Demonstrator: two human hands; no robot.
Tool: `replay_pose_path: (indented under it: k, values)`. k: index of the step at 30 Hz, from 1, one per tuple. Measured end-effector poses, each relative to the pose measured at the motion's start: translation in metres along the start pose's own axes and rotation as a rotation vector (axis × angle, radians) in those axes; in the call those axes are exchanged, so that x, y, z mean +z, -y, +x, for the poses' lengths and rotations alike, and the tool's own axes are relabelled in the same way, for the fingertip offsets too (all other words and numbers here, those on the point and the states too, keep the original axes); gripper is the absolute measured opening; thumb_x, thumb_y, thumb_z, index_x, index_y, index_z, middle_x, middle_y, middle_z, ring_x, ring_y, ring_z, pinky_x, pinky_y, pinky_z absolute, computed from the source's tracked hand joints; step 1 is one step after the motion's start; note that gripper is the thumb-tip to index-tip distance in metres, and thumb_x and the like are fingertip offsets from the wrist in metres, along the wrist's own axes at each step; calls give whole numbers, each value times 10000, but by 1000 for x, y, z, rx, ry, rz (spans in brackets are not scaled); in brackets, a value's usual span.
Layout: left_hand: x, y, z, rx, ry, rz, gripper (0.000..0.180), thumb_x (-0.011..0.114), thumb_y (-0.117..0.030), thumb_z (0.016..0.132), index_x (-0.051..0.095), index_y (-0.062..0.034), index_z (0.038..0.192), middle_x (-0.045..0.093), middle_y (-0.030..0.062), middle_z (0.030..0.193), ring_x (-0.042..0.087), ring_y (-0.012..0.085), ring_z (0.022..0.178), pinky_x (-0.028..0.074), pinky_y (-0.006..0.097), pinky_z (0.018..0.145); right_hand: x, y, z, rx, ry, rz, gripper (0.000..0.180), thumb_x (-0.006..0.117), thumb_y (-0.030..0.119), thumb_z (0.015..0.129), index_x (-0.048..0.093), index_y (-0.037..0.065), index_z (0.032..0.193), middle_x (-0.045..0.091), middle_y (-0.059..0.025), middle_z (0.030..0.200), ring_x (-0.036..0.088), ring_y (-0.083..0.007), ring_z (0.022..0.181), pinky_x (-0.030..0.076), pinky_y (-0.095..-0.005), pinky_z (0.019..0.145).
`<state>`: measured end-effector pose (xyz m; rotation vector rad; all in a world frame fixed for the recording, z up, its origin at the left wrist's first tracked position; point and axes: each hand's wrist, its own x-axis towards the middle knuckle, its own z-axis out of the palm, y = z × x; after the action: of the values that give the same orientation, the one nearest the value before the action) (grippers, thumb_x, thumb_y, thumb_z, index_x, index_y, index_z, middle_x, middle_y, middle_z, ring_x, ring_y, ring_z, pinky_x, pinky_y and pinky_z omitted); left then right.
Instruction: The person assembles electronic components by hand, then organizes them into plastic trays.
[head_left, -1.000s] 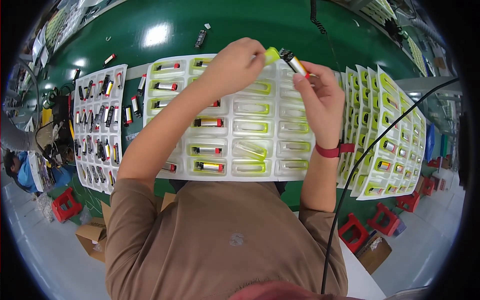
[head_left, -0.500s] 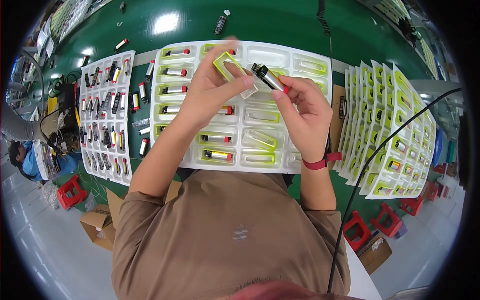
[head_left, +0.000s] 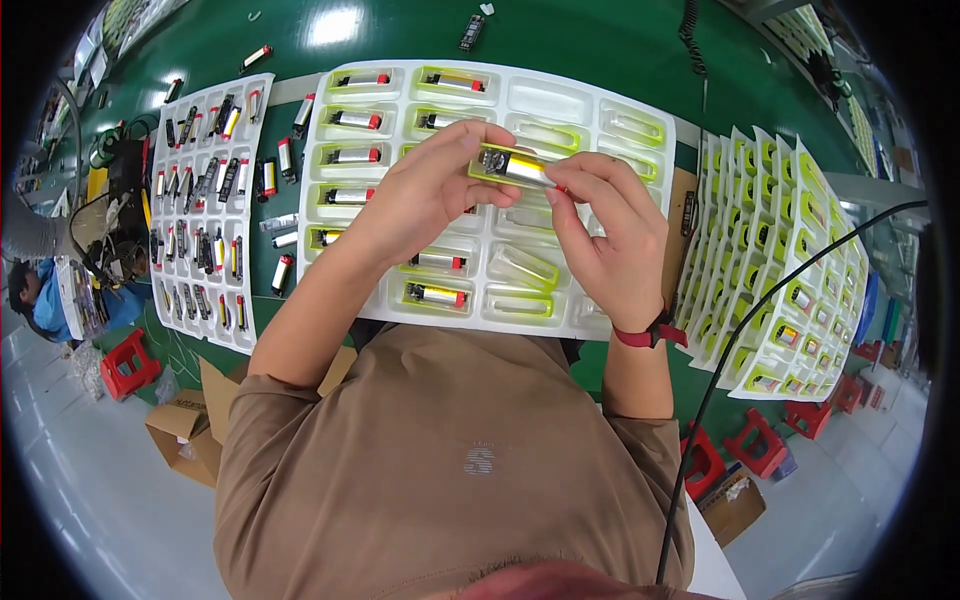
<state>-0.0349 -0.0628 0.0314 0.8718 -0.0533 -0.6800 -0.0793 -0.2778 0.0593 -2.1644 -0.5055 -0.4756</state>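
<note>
The left hand point(head_left: 420, 190) was clamped on the edges of a green-rimmed clear case point(head_left: 475, 171), and just to its right the right hand point(head_left: 622, 240) pinched the red end of a battery point(head_left: 518, 167) between thumb and fingers. The battery lay between the two hands, along the case and apparently in it — whether fully seated could not be told.

Below both hands a white tray point(head_left: 548, 96) rested on the green surface point(head_left: 590, 45). Around and to the left of the left hand, its two leftmost columns looked largely done: the cases there, such as the filled case point(head_left: 435, 294) nearest the body, held red-ended batteries, though the forearm hid a few. Beneath and beyond the right hand, the clear cases in view held no battery, among them a tilted case point(head_left: 523, 267), so roughly half the tray seemed left. One slot ahead of the hands had no case.

More batteries waited well left of the left hand, in a side tray point(head_left: 228, 340) and as loose batteries point(head_left: 284, 158) beside it. Right of the right hand, stacked trays point(head_left: 768, 360) carried filled cases — seemingly finished work.
</note>
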Motion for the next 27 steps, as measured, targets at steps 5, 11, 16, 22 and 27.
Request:
replay_pose_path:
  k: [5,11,16,22,27]
  values:
    - [7,-2,-3,-7,-37,168,429,382,-261,1115,526,54,1368,636,170,1256,674,219,1060,541,351,950,0,1,2,-18,57,-60,218,715,-70,830,721,7,1034,690,-110,1029,690,-272,892,562,-334,740]
    - [8,2,-4,-11,-26,131,470,395,-303,1116,524,58,1387,634,153,1267,670,215,1068,535,343,962,-1,2,-1,3,75,-88,229,719,-79,829,748,14,1036,707,-107,1041,706,-248,896,568,-310,719]
    - [8,8,-3,0,-20,94,431,394,-281,1117,553,39,1357,595,130,1312,662,230,1067,522,359,980,-2,3,-3,-3,103,-129,274,696,-104,813,751,13,1055,704,-112,1050,710,-244,887,573,-304,696]
    - [13,12,0,17,-46,36,388,466,-248,1093,560,38,1338,613,113,1270,664,208,1035,522,338,956,-2,0,-3,-51,94,-183,315,677,-126,787,752,12,1059,699,-117,1031,685,-239,853,552,-308,702]
    - [9,21,3,44,-82,291,324,514,-102,1045,555,31,1337,633,82,1227,667,146,993,523,282,914,10,-14,-13,130,-21,54,276,731,-45,795,715,-7,1068,652,-103,1059,644,-218,870,533,-324,763]
